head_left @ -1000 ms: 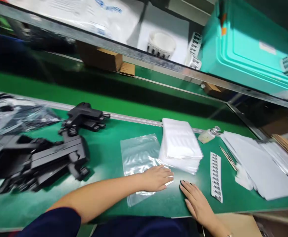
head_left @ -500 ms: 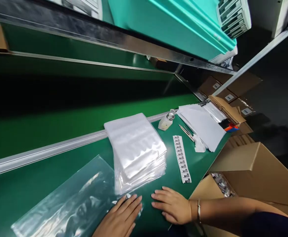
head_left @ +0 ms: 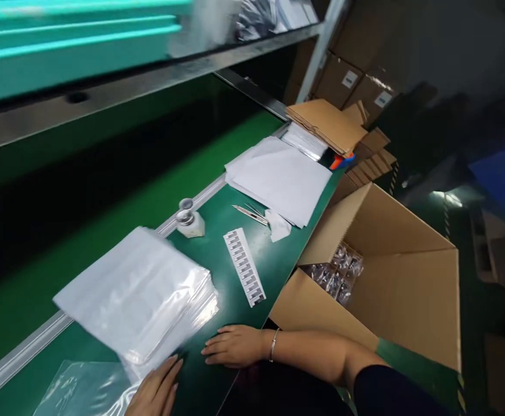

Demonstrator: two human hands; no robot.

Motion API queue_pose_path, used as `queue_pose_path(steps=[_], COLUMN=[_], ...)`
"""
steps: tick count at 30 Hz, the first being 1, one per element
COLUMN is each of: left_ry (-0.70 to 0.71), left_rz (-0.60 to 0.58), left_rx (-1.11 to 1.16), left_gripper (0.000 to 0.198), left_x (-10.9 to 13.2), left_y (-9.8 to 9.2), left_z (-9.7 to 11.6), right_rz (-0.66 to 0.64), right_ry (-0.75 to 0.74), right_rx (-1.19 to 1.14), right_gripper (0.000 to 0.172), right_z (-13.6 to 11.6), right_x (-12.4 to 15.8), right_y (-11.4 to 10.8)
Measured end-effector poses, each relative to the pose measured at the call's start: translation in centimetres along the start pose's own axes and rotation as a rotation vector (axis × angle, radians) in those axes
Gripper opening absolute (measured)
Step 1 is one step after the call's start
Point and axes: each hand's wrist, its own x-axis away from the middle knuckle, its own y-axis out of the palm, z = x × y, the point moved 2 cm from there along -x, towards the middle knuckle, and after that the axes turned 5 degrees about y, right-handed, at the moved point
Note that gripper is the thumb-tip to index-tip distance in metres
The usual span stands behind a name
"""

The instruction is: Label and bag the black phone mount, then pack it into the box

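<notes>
My left hand (head_left: 156, 388) lies flat at the bottom edge, fingers stretched out, touching a loose clear plastic bag (head_left: 83, 390) on the green bench. Just above it sits a thick stack of clear bags (head_left: 137, 294). My right hand (head_left: 234, 345) rests open, palm down, on the green mat near the bench's front edge, a thin bracelet on its wrist. It holds nothing. A strip of printed labels (head_left: 244, 266) lies a little beyond the right hand.
A small white bottle (head_left: 189, 222) with a metal cap stands near the rail. White sheets (head_left: 278, 176), tweezers (head_left: 250, 212) and flat cardboard (head_left: 328, 121) lie farther right. An open cardboard box (head_left: 386, 277) holding bagged parts stands beside the bench. A teal bin (head_left: 62, 46) sits on the shelf above.
The view has swung to the right, bringing the open box into sight and losing the black parts. Both hands stay flat on the bench, the left still on the loose bag.
</notes>
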Motion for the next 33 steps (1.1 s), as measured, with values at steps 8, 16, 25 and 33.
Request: queue_pose_path(steps=[8,16,25,33], left_ry=[-0.051,0.108,0.023,0.053], left_rz=[-0.270,-0.541,-0.807,-0.792], left_rx=[0.349,0.296,0.174,0.213], left_gripper=[0.032,0.087,0.057,0.055], left_x=[-25.2,-47.6,-49.8,-49.9], left_y=[0.0,1.3,5.5,5.4], left_z=[10.2,23.3,24.5,24.0], right_rz=[0.506,0.074,0.058,0.013], right_ry=[0.791,1.533,1.508,1.519], right_rx=[-0.292,-0.339,-0.339,-0.256], right_gripper=[0.038,0.060,0.044,0.050], right_z=[1.9,6.7,7.2,7.5], right_x=[16.1,27.5,27.2,27.2], right_y=[-6.7,-5.8,-4.7,-4.0])
